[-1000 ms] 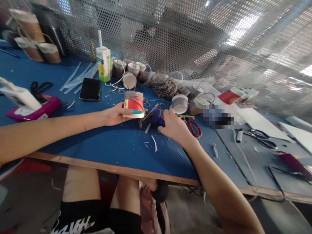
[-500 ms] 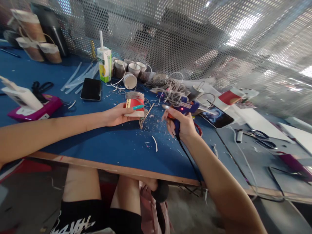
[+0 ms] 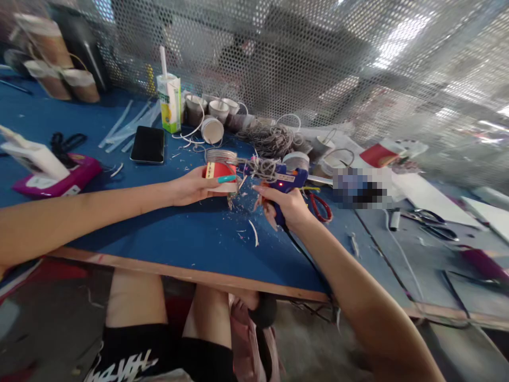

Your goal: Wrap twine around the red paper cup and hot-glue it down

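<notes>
Half-wrapped at most, the red cup (image 3: 220,171) is sitting in the left hand (image 3: 190,185)'s closed fingers; right hand (image 3: 287,206) is gripping the glue gun (image 3: 278,178), nozzle nearing it.

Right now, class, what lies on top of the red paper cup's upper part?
Grey twine winds around the upper part of the red paper cup, held by the left hand. The glue gun in the right hand points at it. The cup's inside is hidden.

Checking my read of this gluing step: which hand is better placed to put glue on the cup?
Right. The right hand already grips the glue gun, its nozzle pointing at the cup. The left hand is busy holding the cup above the table.
</notes>
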Demonstrator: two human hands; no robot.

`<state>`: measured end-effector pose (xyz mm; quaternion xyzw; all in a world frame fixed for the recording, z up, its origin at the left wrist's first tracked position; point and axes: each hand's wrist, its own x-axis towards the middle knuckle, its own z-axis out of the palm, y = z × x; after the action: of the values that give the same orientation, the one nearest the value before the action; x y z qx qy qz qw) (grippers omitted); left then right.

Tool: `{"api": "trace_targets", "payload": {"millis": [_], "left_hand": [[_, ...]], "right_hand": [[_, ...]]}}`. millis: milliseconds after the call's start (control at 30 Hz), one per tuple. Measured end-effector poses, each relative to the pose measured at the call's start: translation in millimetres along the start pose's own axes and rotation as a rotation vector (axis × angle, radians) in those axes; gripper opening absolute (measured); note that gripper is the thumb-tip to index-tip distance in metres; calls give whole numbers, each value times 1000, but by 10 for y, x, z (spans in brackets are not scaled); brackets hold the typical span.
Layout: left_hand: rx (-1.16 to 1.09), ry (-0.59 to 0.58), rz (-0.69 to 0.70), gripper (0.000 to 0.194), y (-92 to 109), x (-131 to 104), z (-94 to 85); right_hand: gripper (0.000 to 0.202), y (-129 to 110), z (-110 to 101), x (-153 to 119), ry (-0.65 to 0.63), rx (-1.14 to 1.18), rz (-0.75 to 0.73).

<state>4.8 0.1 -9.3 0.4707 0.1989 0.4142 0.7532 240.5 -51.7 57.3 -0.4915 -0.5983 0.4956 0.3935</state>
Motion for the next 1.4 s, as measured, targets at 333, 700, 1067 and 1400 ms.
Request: {"api": "trace_targets", "payload": {"millis": [333, 700, 1067, 1400], "left_hand": [[-6, 42, -25, 52, -1, 18, -2], [13, 118, -33, 42, 37, 13, 15], [92, 142, -16, 44, 73, -15, -6], [66, 133, -3, 42, 80, -8, 23]], "right_hand": [[43, -3, 17, 3, 56, -20, 29], [34, 4, -21, 60, 46, -3, 35], [43, 19, -42, 105, 15, 24, 54], [34, 27, -46, 125, 71, 16, 90]]}}
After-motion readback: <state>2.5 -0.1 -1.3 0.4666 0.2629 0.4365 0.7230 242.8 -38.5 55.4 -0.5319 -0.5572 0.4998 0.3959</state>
